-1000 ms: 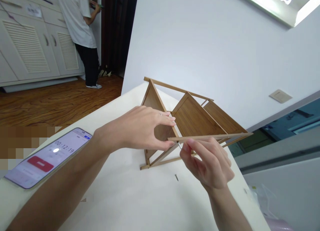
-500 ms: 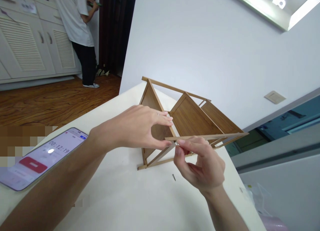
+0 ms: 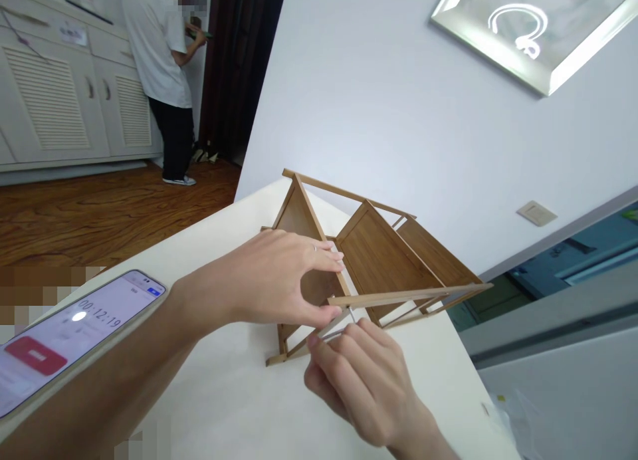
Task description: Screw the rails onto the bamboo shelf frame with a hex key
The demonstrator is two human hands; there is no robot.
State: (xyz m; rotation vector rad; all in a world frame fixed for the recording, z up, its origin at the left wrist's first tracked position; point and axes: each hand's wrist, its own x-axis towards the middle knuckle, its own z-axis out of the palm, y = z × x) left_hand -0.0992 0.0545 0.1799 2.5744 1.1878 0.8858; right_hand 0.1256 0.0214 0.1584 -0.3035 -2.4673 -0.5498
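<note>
A wooden shelf rack (image 3: pixel 393 247) with slatless brown panels lies tilted on its side on the white table (image 3: pixel 224 407). My left hand (image 3: pixel 279 274) is around its near corner, with fingers on a board's edge and the thumb against the end of a rail. Closed in a fist, my right hand (image 3: pixel 363 380) holds a thin metal Allen key (image 3: pixel 351 315). The key's tip meets the rail beside my left thumb, where a screw head is too small to make out clearly. Part of the key is hidden in my fingers.
A phone (image 3: pixel 84 340) showing a timer lies at the table's left, beside my left forearm. A person (image 3: pixel 159 68) in a white shirt stands by the cabinets (image 3: pixel 54 101). The wall (image 3: pixel 359 81) rises behind the rack, with a switch (image 3: pixel 536 213) on it.
My right hand has gone from pinching a small metal piece at the rail to gripping the Allen key there. The loose screw on the table is now out of sight. My left hand stays on the rack.
</note>
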